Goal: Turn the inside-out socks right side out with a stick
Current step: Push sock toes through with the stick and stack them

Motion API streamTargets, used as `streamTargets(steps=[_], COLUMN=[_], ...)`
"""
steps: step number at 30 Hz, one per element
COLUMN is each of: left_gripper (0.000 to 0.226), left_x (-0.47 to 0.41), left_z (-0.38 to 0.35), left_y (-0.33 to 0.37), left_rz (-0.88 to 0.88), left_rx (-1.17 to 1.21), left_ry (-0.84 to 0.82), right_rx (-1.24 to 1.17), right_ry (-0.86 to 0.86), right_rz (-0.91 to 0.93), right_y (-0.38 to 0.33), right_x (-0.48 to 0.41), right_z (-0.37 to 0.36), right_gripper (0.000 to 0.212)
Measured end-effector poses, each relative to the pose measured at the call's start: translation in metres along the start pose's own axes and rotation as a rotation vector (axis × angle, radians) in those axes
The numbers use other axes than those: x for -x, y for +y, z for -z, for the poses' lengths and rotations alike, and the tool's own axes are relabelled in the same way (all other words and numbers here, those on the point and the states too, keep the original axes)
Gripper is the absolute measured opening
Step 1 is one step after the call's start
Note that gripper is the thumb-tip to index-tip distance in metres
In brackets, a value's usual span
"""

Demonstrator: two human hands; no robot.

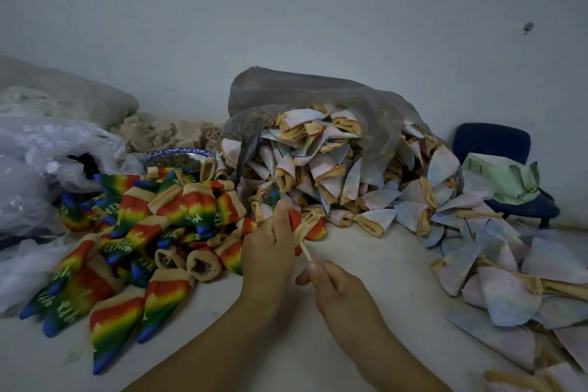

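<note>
While the sock (313,229) sits bunched on the stick (306,250), just above the counter (366,251) between the two piles, your left hand (270,251) is curled round its red and tan cloth, thumb up. Your right hand (337,289) pinches the stick's near end between thumb and fingertips; only a short bare length shows between the hands. The sock shows rainbow colour, so I judge the turn nearly done.

The risk lies in that light pinch: push hard and the stick may slip through your fingers or strain the toe seam. Draw the stick out with a slack left grip and the cuff could roll back inward.

To your left lies the rainbow pile (143,232), close enough that a dropped, half-turned sock could pass for finished. The pale pile (334,175) spills from the bag (302,89) on the right.
</note>
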State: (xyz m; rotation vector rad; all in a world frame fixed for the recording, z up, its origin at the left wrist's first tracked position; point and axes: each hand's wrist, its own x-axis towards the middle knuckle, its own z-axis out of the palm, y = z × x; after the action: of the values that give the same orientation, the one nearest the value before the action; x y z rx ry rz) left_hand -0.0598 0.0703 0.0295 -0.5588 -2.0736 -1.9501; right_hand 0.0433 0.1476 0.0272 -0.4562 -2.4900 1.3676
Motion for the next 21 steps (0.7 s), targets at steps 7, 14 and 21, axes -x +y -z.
streamTargets(steps=[7, 14, 21], left_gripper=[0.063, 0.065, 0.053], left_x=[0.008, 0.004, -0.001], left_z=[0.003, 0.010, -0.001], left_y=[0.004, 0.005, -0.002], left_rz=[0.095, 0.148, 0.329], left_rx=[0.131, 0.191, 0.268], left_ry=[-0.082, -0.085, -0.173], right_rx=[0.426, 0.451, 0.346], right_ry=[0.093, 0.125, 0.116], right_rz=[0.218, 0.274, 0.319], right_y=[0.013, 0.020, 0.019], right_x=[-0.007, -0.008, -0.008], right_z=[0.053, 0.070, 0.061], right_gripper=[0.052, 0.047, 0.060])
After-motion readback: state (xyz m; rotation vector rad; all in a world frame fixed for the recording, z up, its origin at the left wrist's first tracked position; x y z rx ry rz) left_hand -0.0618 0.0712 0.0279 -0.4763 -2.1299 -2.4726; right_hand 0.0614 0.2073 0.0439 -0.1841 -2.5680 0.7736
